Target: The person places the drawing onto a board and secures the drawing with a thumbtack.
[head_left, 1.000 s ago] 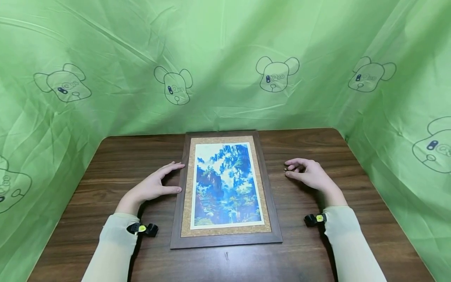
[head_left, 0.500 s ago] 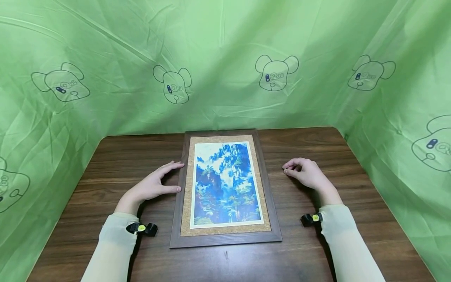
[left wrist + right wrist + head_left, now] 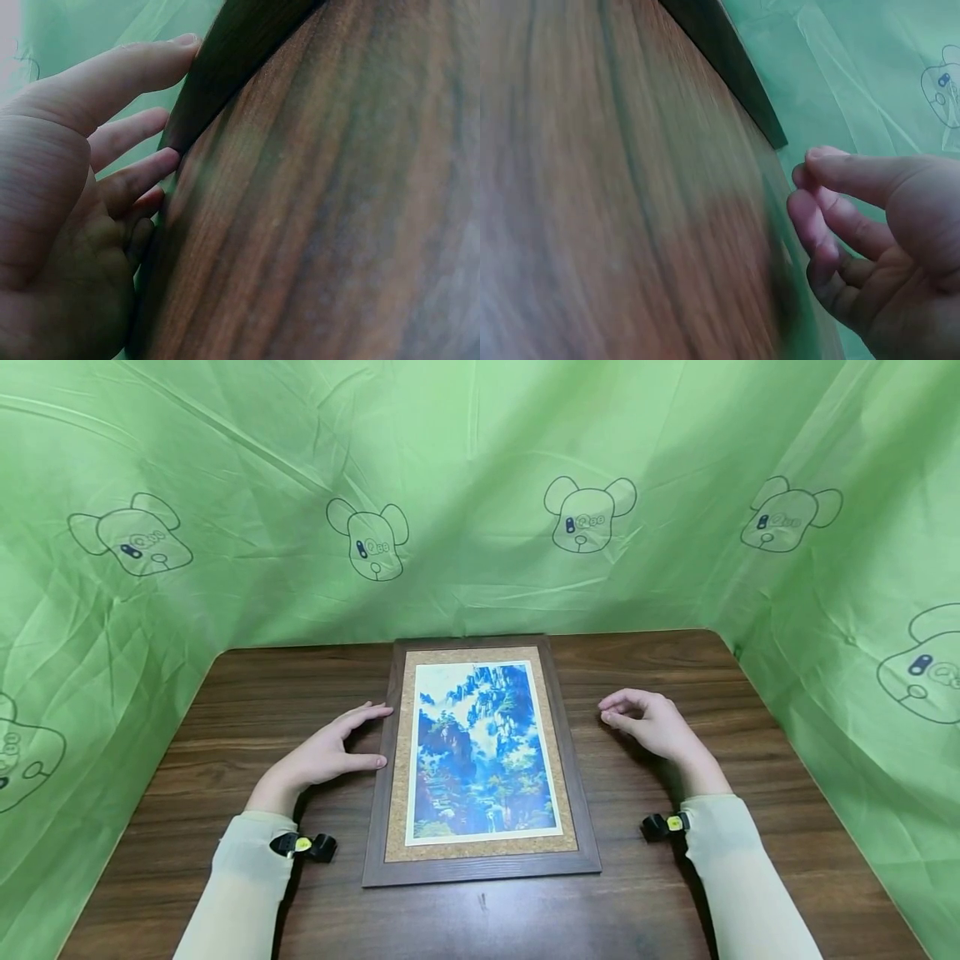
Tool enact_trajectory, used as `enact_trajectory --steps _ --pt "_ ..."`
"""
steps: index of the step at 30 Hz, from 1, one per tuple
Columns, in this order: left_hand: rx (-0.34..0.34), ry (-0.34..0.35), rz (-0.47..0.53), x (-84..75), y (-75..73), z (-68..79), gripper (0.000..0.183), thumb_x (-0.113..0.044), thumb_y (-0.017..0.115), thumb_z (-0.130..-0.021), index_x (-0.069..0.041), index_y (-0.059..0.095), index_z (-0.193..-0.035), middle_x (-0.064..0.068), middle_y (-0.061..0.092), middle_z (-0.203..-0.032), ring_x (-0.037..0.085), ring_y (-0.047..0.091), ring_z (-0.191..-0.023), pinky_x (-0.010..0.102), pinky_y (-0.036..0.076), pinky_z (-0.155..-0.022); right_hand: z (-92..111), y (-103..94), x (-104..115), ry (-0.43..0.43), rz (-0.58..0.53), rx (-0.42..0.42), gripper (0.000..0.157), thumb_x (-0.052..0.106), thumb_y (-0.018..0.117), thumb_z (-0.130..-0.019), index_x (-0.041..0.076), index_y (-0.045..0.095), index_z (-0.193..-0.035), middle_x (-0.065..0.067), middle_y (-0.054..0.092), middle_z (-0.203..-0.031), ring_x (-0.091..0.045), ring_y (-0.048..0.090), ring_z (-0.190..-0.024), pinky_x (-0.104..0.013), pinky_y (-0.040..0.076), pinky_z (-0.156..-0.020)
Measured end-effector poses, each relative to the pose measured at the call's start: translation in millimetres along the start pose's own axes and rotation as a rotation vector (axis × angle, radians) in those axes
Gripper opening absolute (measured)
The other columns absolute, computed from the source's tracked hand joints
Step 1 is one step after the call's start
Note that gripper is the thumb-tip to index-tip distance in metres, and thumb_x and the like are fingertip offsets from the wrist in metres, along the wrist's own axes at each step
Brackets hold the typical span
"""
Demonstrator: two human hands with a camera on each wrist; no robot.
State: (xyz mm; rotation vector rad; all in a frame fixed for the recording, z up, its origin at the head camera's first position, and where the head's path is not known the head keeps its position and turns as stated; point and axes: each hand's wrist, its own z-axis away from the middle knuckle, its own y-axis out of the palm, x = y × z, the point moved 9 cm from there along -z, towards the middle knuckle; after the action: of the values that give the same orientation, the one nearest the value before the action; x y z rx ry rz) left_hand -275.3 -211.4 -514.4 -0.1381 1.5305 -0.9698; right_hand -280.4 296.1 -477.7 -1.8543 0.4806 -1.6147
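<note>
A cork board with a dark wooden frame (image 3: 582,802) lies on the table. On its cork (image 3: 480,853) sits a white-bordered print (image 3: 487,752) of blue mountains and a waterfall. My left hand (image 3: 326,756) has thumb and fingertips against the frame's left side, fingers extended; the left wrist view shows the same hand (image 3: 82,172) at the frame edge (image 3: 232,60). My right hand (image 3: 651,727) is right of the frame, apart from it, thumb and index finger pinched together. In the right wrist view, the right hand's fingers (image 3: 810,217) hide whatever tiny thing is between their tips.
The dark wood-grain table (image 3: 262,702) has rounded far corners. Green cloth (image 3: 480,485) printed with mouse-like heads hangs behind and at both sides. A small black wrist camera (image 3: 322,848) is strapped to the left wrist, another camera (image 3: 655,828) to the right.
My right hand has moved slightly left, and its fingers have closed together over a tiny brownish thing seen at the fingertips a second ago. The left hand and the board stay in place.
</note>
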Motion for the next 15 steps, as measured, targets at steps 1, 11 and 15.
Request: enact_trajectory --steps 1,11,15 --pt "0.0 0.0 0.001 0.6 0.0 0.1 0.088 -0.043 0.089 -0.094 -0.029 0.045 -0.168 0.017 0.019 -0.181 0.045 0.011 -0.167 0.076 0.018 -0.125 0 1.1 2 -0.004 -0.023 0.003 0.017 0.017 0.078 -0.105 0.006 0.079 -0.117 -0.007 0.081 -0.101 -0.021 0.074 -0.091 -0.024 0.055 -0.078" --pt "-0.008 -0.002 0.014 1.0 -0.4 0.4 0.088 -0.043 0.089 -0.093 -0.029 0.045 -0.168 0.016 0.02 -0.181 0.043 0.012 -0.167 0.075 0.019 -0.125 -6 18.8 26 -0.007 -0.19 0.03 0.023 0.013 0.078 -0.104 -0.002 0.076 -0.121 -0.02 0.077 -0.106 -0.036 0.072 -0.08 -0.037 0.06 -0.065" --pt "-0.008 -0.002 0.016 -1.1 -0.1 0.9 0.088 -0.042 0.089 -0.094 -0.029 0.045 -0.169 0.016 0.019 -0.181 0.043 0.012 -0.167 0.075 0.019 -0.125 -18 30.8 41 -0.007 -0.174 0.028 0.022 0.017 0.083 -0.101 0.003 0.077 -0.117 -0.013 0.077 -0.103 -0.03 0.072 -0.085 -0.035 0.06 -0.069"
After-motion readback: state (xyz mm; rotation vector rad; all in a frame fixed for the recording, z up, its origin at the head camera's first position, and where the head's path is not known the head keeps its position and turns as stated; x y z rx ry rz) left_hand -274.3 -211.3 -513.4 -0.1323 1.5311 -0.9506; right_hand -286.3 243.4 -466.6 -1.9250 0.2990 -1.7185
